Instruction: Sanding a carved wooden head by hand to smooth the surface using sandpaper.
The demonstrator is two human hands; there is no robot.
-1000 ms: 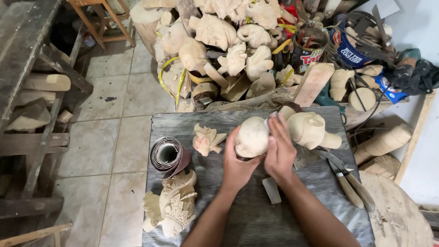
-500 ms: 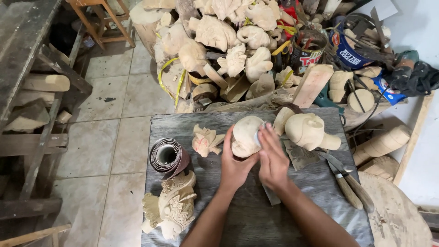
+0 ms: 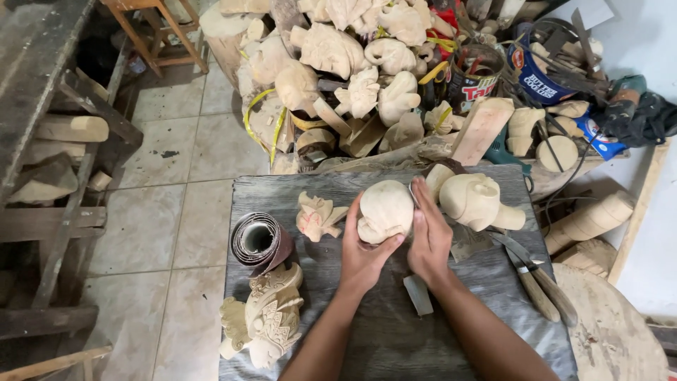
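Two hands worked at one rounded pale wood carving (image 3: pixel 386 209) above the grey desk (image 3: pixel 395 339): left hand (image 3: pixel 363 252) cupped it from below, right hand (image 3: pixel 430 236) lay flat against its side. Counted on the desk: one sandpaper roll (image 3: pixel 259 241), one small carved piece (image 3: pixel 316 216), one ornate carving (image 3: pixel 266 317), one hat-shaped block (image 3: pixel 476 201), two chisels (image 3: pixel 536 279). Heaped carvings (image 3: pixel 338 63) crowded the far edge.
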